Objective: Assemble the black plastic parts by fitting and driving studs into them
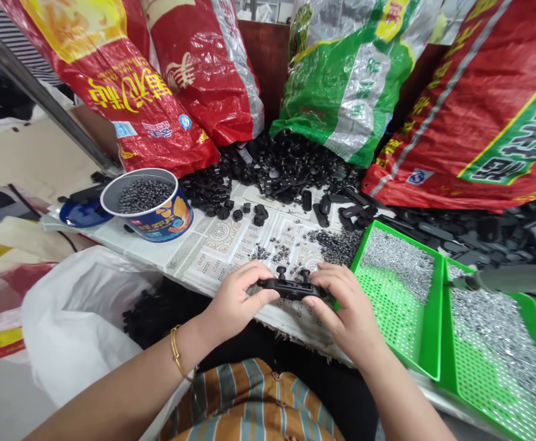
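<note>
Both my hands hold one flat black plastic part (290, 288) at the near edge of the table (231, 245). My left hand (235, 300) pinches its left end, fingers closed; my right hand (345, 306) grips its right end. Two small black knobs stand upright on top of the part. Small loose black pieces (272, 251) lie scattered just beyond my hands, and a heap of larger black plastic parts (286, 168) lies further back.
A blue tub (150, 205) full of small dark pieces stands at the left. Two green trays (400, 294) holding silver screws sit at the right. Large red and green sacks (350, 73) line the back. A white bag (79, 318) hangs below the table's left edge.
</note>
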The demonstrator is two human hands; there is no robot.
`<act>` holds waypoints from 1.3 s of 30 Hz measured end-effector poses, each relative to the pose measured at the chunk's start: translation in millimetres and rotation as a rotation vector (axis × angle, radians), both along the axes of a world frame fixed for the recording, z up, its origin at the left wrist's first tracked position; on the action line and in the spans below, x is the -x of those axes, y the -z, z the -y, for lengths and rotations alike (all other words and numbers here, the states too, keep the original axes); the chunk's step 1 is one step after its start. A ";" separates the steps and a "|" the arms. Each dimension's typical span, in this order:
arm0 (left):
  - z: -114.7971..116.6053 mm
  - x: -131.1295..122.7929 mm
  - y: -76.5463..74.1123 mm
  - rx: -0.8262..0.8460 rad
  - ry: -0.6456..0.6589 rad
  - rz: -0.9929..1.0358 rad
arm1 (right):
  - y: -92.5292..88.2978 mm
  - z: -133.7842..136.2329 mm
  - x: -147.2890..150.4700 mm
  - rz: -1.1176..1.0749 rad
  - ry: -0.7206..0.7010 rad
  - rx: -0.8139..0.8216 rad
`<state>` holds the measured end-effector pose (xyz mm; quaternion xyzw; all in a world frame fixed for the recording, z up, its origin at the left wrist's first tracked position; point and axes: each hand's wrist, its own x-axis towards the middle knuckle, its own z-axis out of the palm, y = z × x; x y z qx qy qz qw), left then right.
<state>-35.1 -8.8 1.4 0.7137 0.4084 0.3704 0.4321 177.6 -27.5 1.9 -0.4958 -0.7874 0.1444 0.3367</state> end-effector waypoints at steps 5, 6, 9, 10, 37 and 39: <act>1.4 1.8 -3.2 -0.134 0.027 -0.034 | 6.1 2.4 -0.8 -0.102 0.012 -0.001; 1.5 2.3 -4.3 -0.168 0.036 -0.038 | 7.7 2.4 -1.3 -0.116 0.008 0.005; 2.6 3.0 -6.9 -0.188 0.056 -0.021 | 10.7 1.6 -4.1 -0.145 -0.028 0.015; 3.2 3.0 -7.3 -0.171 0.049 -0.005 | 10.7 1.3 -5.0 -0.149 -0.041 0.014; 11.5 0.3 2.0 0.161 0.000 0.104 | -6.4 6.4 3.4 -0.244 -0.126 0.225; 14.1 -2.1 4.4 0.234 -0.044 0.134 | -6.0 8.2 5.0 -0.265 -0.083 0.300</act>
